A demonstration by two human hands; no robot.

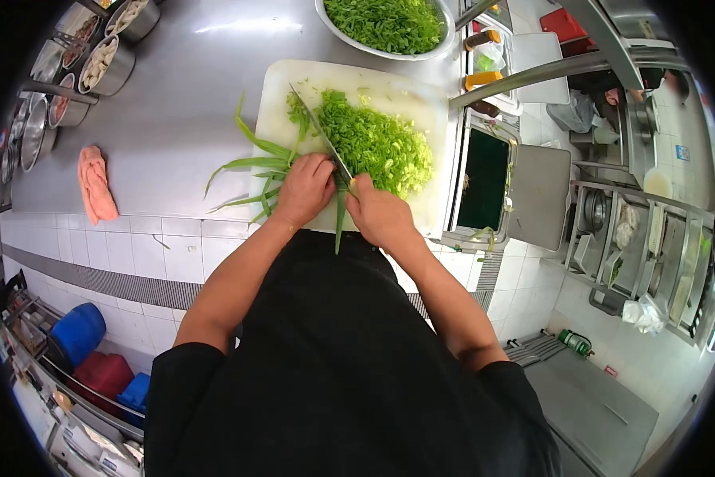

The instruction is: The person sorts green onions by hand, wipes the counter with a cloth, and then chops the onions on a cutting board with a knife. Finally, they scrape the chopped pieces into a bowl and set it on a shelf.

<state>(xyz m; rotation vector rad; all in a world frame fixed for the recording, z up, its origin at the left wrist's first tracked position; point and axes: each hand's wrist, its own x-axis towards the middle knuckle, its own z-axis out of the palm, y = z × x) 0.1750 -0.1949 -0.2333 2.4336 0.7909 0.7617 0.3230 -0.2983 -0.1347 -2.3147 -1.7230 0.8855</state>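
My right hand is closed round the handle of a kitchen knife, whose blade slants up and to the left over a white cutting board. Just left of the blade, my left hand has its fingers curled down on a bunch of scallions. Their long green leaves fan out past the board's left edge. To the right of the blade lies a large heap of chopped scallions. A smaller bit of chopped green sits left of the knife tip. One loose leaf hangs over the front edge.
A metal colander of chopped greens stands behind the board. On the steel table lies a pink cloth; metal pots line the far left. At right are a dark green bin and orange-capped bottles.
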